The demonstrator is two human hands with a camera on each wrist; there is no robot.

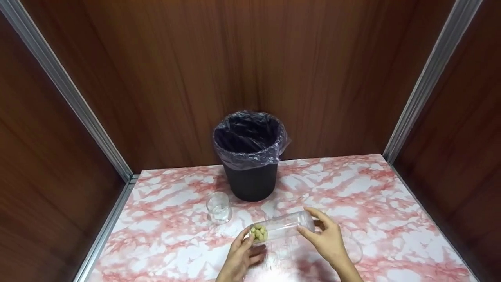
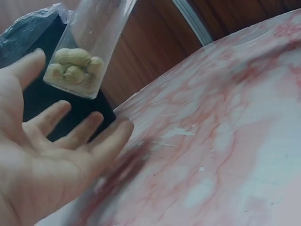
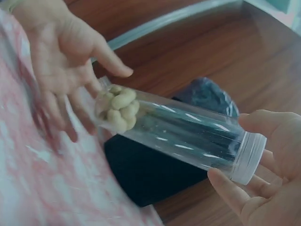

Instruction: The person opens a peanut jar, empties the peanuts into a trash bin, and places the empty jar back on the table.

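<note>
A clear cylindrical jar (image 1: 280,226) is held tilted above the table, with several peanuts (image 3: 121,107) gathered at its lower, left end. My right hand (image 1: 325,237) grips the other end between thumb and fingers, around a ridged, translucent part that looks like a screw cap (image 3: 249,157). Beside the peanut end is my left hand (image 2: 56,150), palm turned up and fingers spread; the wrist views show it apart from the jar. A small clear glass (image 1: 218,206) stands on the table to the left of the jar.
Behind the jar stands a black bin (image 1: 252,182) lined with a thin translucent bag (image 1: 250,160). A clear round disc or ring (image 1: 354,249) lies on the marbled table (image 1: 176,250) right of my right hand. Brown wooden panels (image 1: 250,58) enclose the back and sides.
</note>
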